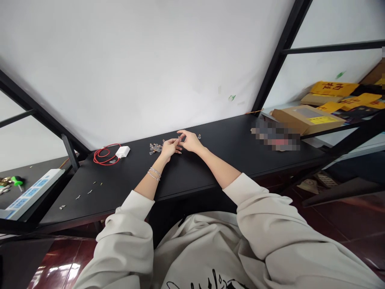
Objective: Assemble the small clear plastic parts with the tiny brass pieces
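Over the black table [186,172], my left hand [171,148] and my right hand [190,141] meet at the fingertips. Between them is a small, clear piece [179,139] with a pinkish tint, pinched by both hands; its shape is too small to make out. A cluster of small clear pieces [155,148] lies on the table just left of my left hand. One more small clear piece [199,137] stands to the right of my right hand. Bracelets circle my left wrist.
A white charger [122,151] with a coiled red cable [102,154] lies at the left. Tiny bits [90,192] are scattered at the front left. A blurred-out object [276,136] lies at the right, near a cardboard box [308,119]. A power strip [36,192] is far left.
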Demonstrator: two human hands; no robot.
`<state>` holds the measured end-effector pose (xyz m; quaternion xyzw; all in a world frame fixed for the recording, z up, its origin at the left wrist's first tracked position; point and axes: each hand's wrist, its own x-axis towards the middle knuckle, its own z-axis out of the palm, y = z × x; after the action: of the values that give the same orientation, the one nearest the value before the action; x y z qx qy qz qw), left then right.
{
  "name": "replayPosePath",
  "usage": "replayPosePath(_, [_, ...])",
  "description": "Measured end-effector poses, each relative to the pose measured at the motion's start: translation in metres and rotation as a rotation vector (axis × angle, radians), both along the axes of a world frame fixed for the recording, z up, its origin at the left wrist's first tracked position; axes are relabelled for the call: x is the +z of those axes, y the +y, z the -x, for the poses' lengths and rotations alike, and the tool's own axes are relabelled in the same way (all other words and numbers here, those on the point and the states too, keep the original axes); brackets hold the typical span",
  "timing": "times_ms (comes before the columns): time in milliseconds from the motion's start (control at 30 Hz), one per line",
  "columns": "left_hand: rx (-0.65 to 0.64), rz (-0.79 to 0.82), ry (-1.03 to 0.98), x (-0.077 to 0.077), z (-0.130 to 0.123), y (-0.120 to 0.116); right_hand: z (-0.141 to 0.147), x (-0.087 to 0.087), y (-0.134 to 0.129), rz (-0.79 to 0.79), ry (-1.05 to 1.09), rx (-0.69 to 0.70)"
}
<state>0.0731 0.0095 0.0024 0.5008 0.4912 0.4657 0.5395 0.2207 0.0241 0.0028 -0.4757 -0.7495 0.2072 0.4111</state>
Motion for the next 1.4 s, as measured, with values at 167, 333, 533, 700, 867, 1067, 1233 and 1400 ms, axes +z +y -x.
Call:
replayPosePath(167, [0.043, -0.039, 0.051, -0.001, -0.001, 0.001, -0.013, 0.008, 0.005, 0.054, 0.067, -0.083])
replayPosePath(333, [0.132, -0.169, 0.466, -0.001, 0.006, 0.002, -0.034, 0.016, 0.012, 0.193, 0.232, -0.35])
replayPosePath(533, [0.15, -0.28, 0.963, 0.003, 0.015, -0.003, -0.028, 0.004, 0.014, 0.44, 0.021, -0.35])
replayPosePath(700, [0.169, -0.277, 1.113, 0.012, 0.014, -0.008, -0.023, 0.001, 0.012, 0.404, -0.155, -0.427])
replayPosePath(867, [0.159, -0.277, 1.132, 0.015, 0.014, -0.01, -0.025, 0.002, 0.011, 0.404, -0.145, -0.409])
replayPosePath(1067, [-0.023, -0.345, 0.959, 0.009, 0.009, -0.009, -0.019, -0.003, 0.016, 0.216, -0.262, -0.323])
replayPosePath(1233, [-0.017, -0.331, 0.938, 0.007, 0.007, -0.009, -0.016, -0.004, 0.019, 0.261, -0.329, -0.318])
replayPosePath(1400, [0.034, -0.336, 0.827, 0.002, 0.009, -0.005, -0.021, -0.002, 0.015, 0.31, -0.158, -0.193])
